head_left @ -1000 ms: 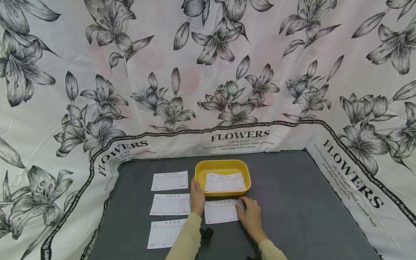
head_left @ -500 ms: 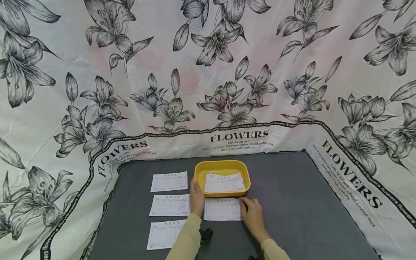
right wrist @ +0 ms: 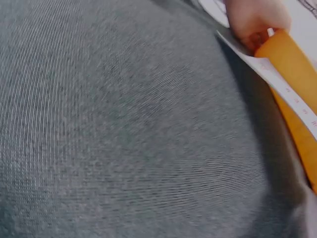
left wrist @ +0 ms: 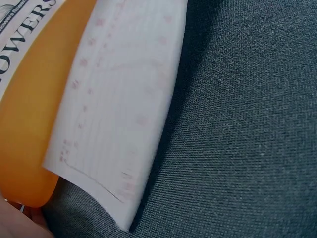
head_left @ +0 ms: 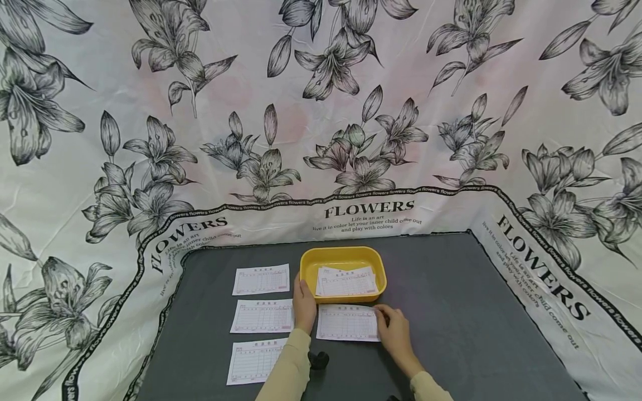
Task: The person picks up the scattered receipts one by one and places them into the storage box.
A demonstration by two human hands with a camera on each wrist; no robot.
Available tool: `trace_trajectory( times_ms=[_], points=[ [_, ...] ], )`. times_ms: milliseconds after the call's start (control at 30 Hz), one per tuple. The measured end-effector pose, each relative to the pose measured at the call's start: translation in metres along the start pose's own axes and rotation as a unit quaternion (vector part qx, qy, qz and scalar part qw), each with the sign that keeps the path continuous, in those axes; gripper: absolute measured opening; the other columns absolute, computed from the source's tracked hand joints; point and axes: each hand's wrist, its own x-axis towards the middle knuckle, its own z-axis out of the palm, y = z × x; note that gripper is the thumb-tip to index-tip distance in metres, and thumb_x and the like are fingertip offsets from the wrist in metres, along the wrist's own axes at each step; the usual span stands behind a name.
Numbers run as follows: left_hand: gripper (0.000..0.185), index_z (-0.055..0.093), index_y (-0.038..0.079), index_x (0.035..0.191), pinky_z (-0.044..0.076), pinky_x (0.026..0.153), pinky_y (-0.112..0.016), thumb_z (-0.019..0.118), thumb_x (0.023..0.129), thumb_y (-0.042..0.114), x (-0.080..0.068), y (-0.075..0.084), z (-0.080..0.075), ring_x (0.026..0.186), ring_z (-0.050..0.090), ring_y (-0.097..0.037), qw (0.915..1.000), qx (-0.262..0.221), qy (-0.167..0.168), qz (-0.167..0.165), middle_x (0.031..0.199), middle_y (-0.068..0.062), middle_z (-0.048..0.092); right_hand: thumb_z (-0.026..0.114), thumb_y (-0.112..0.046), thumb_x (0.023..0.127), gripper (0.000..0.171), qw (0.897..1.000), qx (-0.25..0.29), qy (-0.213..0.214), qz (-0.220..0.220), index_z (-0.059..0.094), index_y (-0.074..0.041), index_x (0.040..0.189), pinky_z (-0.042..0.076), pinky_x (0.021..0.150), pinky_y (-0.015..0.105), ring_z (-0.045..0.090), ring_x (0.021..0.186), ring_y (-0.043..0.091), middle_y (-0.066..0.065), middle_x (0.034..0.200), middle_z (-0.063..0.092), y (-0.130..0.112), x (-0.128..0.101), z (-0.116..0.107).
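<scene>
Grey cloth covers the table (head_left: 451,334), and nearest on it, at the left, lies a printed form (head_left: 253,360), with the person's pale sleeve (head_left: 286,367) beside it. A little further in, the right hand (head_left: 396,333) holds the right edge of a white slip (head_left: 347,322) — fingers curled onto the paper's edge, thumb side toward the tray. The slip lies just in front of the yellow tray (head_left: 343,257); from the left wrist its near edge lifts off the cloth. The left hand (head_left: 304,303) rests with straight fingers against the tray's left front corner, between the slip and a second form (head_left: 262,316). Inside the tray sits a small stack of slips (head_left: 346,281). A third form (head_left: 261,279) lies left of the tray — beyond, a flower-printed sheet (head_left: 321,111) hangs behind.
</scene>
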Motion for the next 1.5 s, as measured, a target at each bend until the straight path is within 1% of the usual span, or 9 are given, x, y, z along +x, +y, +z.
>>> trace_trajectory(
  times_ms=[100, 200, 467, 700, 867, 1000, 1100, 1333, 1500],
  points=[
    [0.050, 0.032, 0.006, 0.165, 0.036, 0.125, -0.055, 0.031, 0.119, 0.027, 0.000, 0.001, 0.001, 0.153, 0.042, -0.037, 1.0000, 0.000, 0.000, -0.003, 0.166, -0.017, 0.043, 0.071, -0.001, 0.098, 0.009, 1.000, 0.005, -0.003, 0.019, 0.080, -0.002, 0.101, 0.043, 0.061, 0.025, 0.050, 0.070, 0.010, 0.003, 0.080, 0.070, -0.003, 0.000, -0.007],
    [0.051, 0.031, 0.007, 0.165, 0.037, 0.125, -0.054, 0.031, 0.119, 0.028, 0.000, 0.000, 0.001, 0.152, 0.044, -0.036, 1.0000, 0.002, 0.000, -0.006, 0.165, -0.016, 0.043, 0.071, -0.002, 0.099, 0.009, 1.000, 0.007, -0.002, 0.028, 0.080, -0.004, 0.101, 0.043, 0.061, 0.024, 0.050, 0.070, 0.009, 0.001, 0.080, 0.069, -0.006, -0.001, -0.013],
    [0.049, 0.031, 0.004, 0.164, 0.040, 0.122, -0.056, 0.032, 0.119, 0.023, 0.000, -0.001, -0.001, 0.148, 0.048, -0.038, 1.0000, 0.004, 0.001, 0.003, 0.162, -0.019, 0.047, 0.073, -0.001, 0.097, 0.008, 1.000, 0.017, 0.021, 0.015, 0.080, -0.004, 0.099, 0.044, 0.062, 0.026, 0.053, 0.072, 0.009, 0.002, 0.081, 0.072, -0.016, -0.002, -0.031],
    [0.048, 0.034, 0.003, 0.163, 0.039, 0.123, -0.057, 0.032, 0.119, 0.022, 0.001, 0.001, -0.001, 0.146, 0.049, -0.039, 1.0000, 0.002, 0.006, 0.006, 0.160, -0.021, 0.048, 0.073, 0.000, 0.096, 0.008, 0.999, 0.021, 0.041, 0.004, 0.080, -0.002, 0.098, 0.046, 0.062, 0.025, 0.056, 0.072, 0.010, 0.004, 0.081, 0.073, -0.021, 0.007, -0.039],
    [0.048, 0.035, 0.002, 0.162, 0.038, 0.123, -0.058, 0.033, 0.118, 0.021, 0.002, 0.000, -0.001, 0.146, 0.049, -0.040, 0.9999, 0.006, 0.011, 0.006, 0.159, -0.022, 0.049, 0.073, 0.001, 0.096, 0.008, 0.998, 0.024, 0.052, -0.004, 0.080, 0.000, 0.099, 0.047, 0.063, 0.026, 0.059, 0.072, 0.012, 0.007, 0.083, 0.075, -0.023, 0.017, -0.041],
    [0.047, 0.037, 0.002, 0.161, 0.039, 0.122, -0.059, 0.033, 0.118, 0.020, 0.002, 0.002, -0.001, 0.144, 0.051, -0.040, 0.9998, 0.010, 0.016, 0.008, 0.157, -0.023, 0.051, 0.073, 0.000, 0.097, 0.008, 0.998, 0.028, 0.051, 0.001, 0.080, 0.002, 0.101, 0.048, 0.065, 0.029, 0.060, 0.073, 0.016, 0.010, 0.084, 0.076, -0.024, 0.026, -0.041],
    [0.047, 0.037, 0.003, 0.161, 0.040, 0.122, -0.058, 0.033, 0.119, 0.021, 0.002, 0.002, -0.001, 0.143, 0.052, -0.039, 0.9998, 0.009, 0.016, 0.007, 0.157, -0.022, 0.051, 0.072, -0.001, 0.098, 0.009, 0.998, 0.033, 0.048, 0.007, 0.079, 0.003, 0.101, 0.050, 0.065, 0.028, 0.062, 0.073, 0.017, 0.012, 0.085, 0.076, -0.025, 0.032, -0.038],
    [0.045, 0.040, 0.002, 0.160, 0.043, 0.119, -0.060, 0.034, 0.118, 0.020, 0.002, -0.001, -0.001, 0.138, 0.056, -0.040, 0.9995, 0.012, 0.021, 0.018, 0.153, -0.023, 0.054, 0.072, -0.001, 0.098, 0.010, 0.998, 0.044, 0.043, 0.006, 0.079, 0.005, 0.102, 0.050, 0.061, 0.023, 0.062, 0.069, 0.013, 0.014, 0.085, 0.077, -0.022, 0.040, -0.031],
    [0.046, 0.039, 0.003, 0.160, 0.043, 0.119, -0.059, 0.034, 0.118, 0.022, 0.004, -0.003, 0.000, 0.138, 0.056, -0.039, 0.9996, 0.015, 0.020, 0.010, 0.153, -0.022, 0.054, 0.071, 0.000, 0.098, 0.010, 0.998, 0.050, 0.046, 0.005, 0.079, 0.005, 0.103, 0.051, 0.060, 0.023, 0.063, 0.069, 0.012, 0.015, 0.086, 0.078, -0.018, 0.046, -0.029]
  ],
)
